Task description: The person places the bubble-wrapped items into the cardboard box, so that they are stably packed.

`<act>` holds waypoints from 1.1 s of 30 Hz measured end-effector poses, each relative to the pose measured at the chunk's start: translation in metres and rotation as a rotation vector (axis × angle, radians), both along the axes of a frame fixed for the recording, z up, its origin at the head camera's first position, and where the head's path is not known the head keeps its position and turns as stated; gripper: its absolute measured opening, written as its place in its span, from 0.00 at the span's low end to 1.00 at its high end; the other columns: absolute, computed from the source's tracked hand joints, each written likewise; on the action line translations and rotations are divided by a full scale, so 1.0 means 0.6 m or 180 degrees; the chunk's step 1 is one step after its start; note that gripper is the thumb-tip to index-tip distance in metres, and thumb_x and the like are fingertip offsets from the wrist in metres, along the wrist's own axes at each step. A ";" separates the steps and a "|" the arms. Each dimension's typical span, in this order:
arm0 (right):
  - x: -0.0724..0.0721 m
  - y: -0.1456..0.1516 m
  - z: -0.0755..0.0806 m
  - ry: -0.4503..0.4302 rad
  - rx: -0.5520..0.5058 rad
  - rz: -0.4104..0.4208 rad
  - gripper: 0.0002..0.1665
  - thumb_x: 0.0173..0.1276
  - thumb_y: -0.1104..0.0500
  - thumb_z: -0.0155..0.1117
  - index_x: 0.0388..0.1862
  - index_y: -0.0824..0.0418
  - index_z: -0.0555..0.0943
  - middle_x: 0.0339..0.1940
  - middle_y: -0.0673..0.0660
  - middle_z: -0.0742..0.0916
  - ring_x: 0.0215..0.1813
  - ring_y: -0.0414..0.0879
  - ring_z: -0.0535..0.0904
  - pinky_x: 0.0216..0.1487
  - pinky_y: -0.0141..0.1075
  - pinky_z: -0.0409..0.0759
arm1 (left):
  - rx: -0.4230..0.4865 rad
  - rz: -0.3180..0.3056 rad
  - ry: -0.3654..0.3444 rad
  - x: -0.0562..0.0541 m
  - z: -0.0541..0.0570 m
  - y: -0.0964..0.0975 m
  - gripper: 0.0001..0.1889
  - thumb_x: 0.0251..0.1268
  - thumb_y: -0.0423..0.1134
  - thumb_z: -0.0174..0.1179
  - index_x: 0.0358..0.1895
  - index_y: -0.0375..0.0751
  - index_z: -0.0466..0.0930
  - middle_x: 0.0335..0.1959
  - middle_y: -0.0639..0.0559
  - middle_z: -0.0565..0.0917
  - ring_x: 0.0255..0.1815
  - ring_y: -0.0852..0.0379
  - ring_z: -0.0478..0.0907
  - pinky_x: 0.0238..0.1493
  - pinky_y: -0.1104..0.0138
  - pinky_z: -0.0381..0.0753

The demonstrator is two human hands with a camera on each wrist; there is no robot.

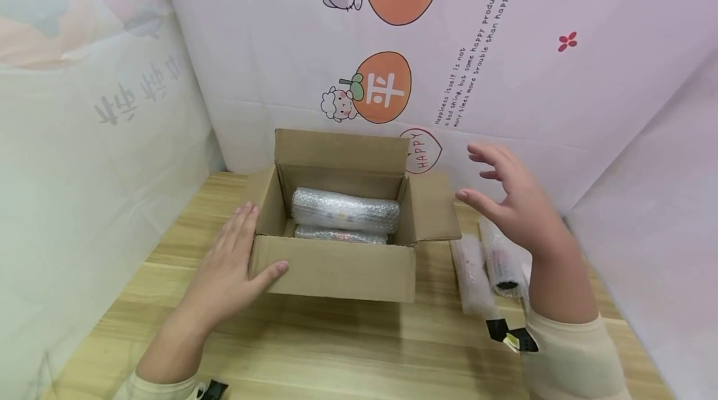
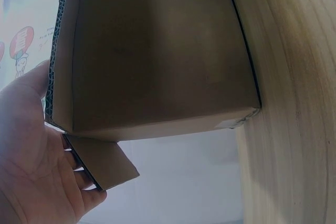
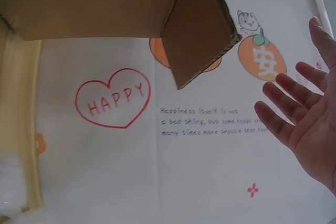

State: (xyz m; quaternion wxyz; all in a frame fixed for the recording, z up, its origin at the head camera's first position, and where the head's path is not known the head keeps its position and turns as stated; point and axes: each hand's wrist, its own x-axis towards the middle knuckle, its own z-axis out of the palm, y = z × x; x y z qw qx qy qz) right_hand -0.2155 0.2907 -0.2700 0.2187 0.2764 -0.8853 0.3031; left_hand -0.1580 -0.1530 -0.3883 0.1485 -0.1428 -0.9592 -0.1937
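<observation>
An open cardboard box (image 1: pixel 336 269) stands on the wooden table, its flaps folded outward. Inside it lie bubble-wrapped rolls, one bubble-wrapped roll (image 1: pixel 344 210) above another bubble-wrapped bundle (image 1: pixel 341 235). My left hand (image 1: pixel 227 269) rests on the box's near left corner, fingers straight along the left flap and thumb over the front flap. In the left wrist view, the left palm (image 2: pixel 31 166) lies against the flap edges. My right hand (image 1: pixel 513 200) hangs in the air right of the box, fingers spread and loosely bent. Nothing is in the right palm (image 3: pixel 315 129), apart from the box.
Right of the box, partly under my right forearm, lie a bubble-wrapped packet (image 1: pixel 471 275) and a bubble-wrapped cylinder (image 1: pixel 502 260) with a dark end. A white printed sheet (image 1: pixel 505 76) hangs behind the table (image 1: pixel 314 350), with more white sheets at both sides.
</observation>
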 end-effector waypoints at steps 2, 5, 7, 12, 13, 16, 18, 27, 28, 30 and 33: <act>0.001 0.006 -0.013 0.0025 -0.0157 0.0003 0.46 0.61 0.64 0.72 0.75 0.45 0.64 0.69 0.52 0.73 0.66 0.38 0.70 0.59 0.18 0.71 | 0.0003 0.0001 0.0004 0.000 -0.001 0.000 0.53 0.64 0.70 0.52 0.80 0.46 0.34 0.82 0.49 0.39 0.82 0.46 0.39 0.81 0.52 0.43; 0.004 0.016 -0.030 0.0033 -0.0396 -0.0008 0.45 0.60 0.68 0.71 0.74 0.48 0.65 0.69 0.51 0.73 0.64 0.33 0.70 0.58 0.18 0.72 | -0.0010 0.0006 0.0007 0.000 -0.002 -0.001 0.53 0.64 0.70 0.51 0.80 0.46 0.34 0.82 0.49 0.39 0.82 0.46 0.39 0.80 0.51 0.44; 0.006 0.023 -0.041 0.0063 -0.0494 -0.0037 0.46 0.60 0.70 0.71 0.74 0.50 0.65 0.69 0.51 0.73 0.64 0.33 0.70 0.60 0.20 0.71 | -0.0014 0.0007 0.0005 0.000 -0.003 -0.001 0.53 0.64 0.70 0.51 0.80 0.46 0.34 0.82 0.49 0.39 0.82 0.45 0.39 0.80 0.51 0.44; 0.013 0.044 -0.070 0.0101 -0.0694 -0.0092 0.46 0.59 0.73 0.69 0.75 0.55 0.64 0.68 0.50 0.73 0.66 0.37 0.70 0.61 0.20 0.71 | 0.0008 0.0008 -0.0018 0.001 -0.003 -0.001 0.53 0.64 0.70 0.52 0.80 0.45 0.34 0.82 0.49 0.39 0.82 0.45 0.39 0.80 0.49 0.45; 0.015 0.049 -0.077 0.0096 -0.0733 -0.0103 0.46 0.59 0.74 0.69 0.75 0.55 0.64 0.67 0.51 0.73 0.67 0.38 0.69 0.61 0.20 0.71 | 0.0016 0.0009 -0.0025 0.001 -0.002 -0.001 0.53 0.64 0.70 0.52 0.80 0.46 0.34 0.82 0.50 0.38 0.82 0.45 0.39 0.80 0.49 0.45; 0.017 0.067 -0.096 0.0054 -0.0840 -0.0221 0.46 0.59 0.74 0.68 0.75 0.56 0.63 0.68 0.55 0.73 0.67 0.37 0.69 0.59 0.19 0.71 | 0.0032 0.0003 -0.0030 0.001 -0.001 -0.001 0.53 0.64 0.70 0.52 0.80 0.46 0.34 0.82 0.50 0.38 0.82 0.45 0.39 0.80 0.49 0.45; 0.018 0.080 -0.107 -0.0007 -0.0901 -0.0353 0.46 0.60 0.73 0.68 0.75 0.55 0.62 0.69 0.58 0.72 0.67 0.36 0.69 0.59 0.19 0.71 | 0.0035 -0.0001 -0.0020 0.001 -0.001 -0.001 0.53 0.64 0.70 0.52 0.80 0.46 0.34 0.82 0.50 0.39 0.82 0.45 0.39 0.80 0.49 0.45; 0.029 0.142 -0.141 -0.0463 -0.0961 -0.1175 0.41 0.72 0.56 0.62 0.78 0.50 0.56 0.73 0.55 0.69 0.62 0.29 0.69 0.50 0.12 0.68 | 0.0015 -0.0017 -0.0033 0.000 -0.001 0.000 0.53 0.64 0.70 0.52 0.80 0.46 0.33 0.82 0.49 0.38 0.82 0.45 0.38 0.81 0.52 0.43; 0.029 0.147 -0.144 -0.0491 -0.0968 -0.1220 0.41 0.72 0.56 0.61 0.79 0.51 0.56 0.73 0.55 0.69 0.63 0.31 0.69 0.50 0.12 0.68 | 0.0013 -0.0020 -0.0033 0.000 0.000 0.000 0.53 0.64 0.70 0.52 0.80 0.46 0.33 0.82 0.49 0.38 0.82 0.45 0.38 0.81 0.52 0.43; 0.029 0.157 -0.148 -0.0556 -0.0966 -0.1320 0.40 0.73 0.54 0.60 0.79 0.51 0.55 0.74 0.54 0.68 0.65 0.34 0.69 0.49 0.12 0.67 | 0.0016 -0.0027 -0.0036 0.000 0.000 0.000 0.53 0.64 0.69 0.52 0.80 0.46 0.33 0.82 0.49 0.38 0.82 0.45 0.38 0.81 0.53 0.42; 0.031 0.173 -0.152 -0.0692 -0.0877 -0.1465 0.42 0.73 0.49 0.59 0.80 0.51 0.52 0.76 0.55 0.66 0.70 0.42 0.67 0.48 0.11 0.65 | 0.0023 -0.0039 -0.0028 0.000 0.000 0.000 0.53 0.65 0.69 0.53 0.80 0.46 0.33 0.82 0.49 0.38 0.82 0.45 0.39 0.81 0.53 0.41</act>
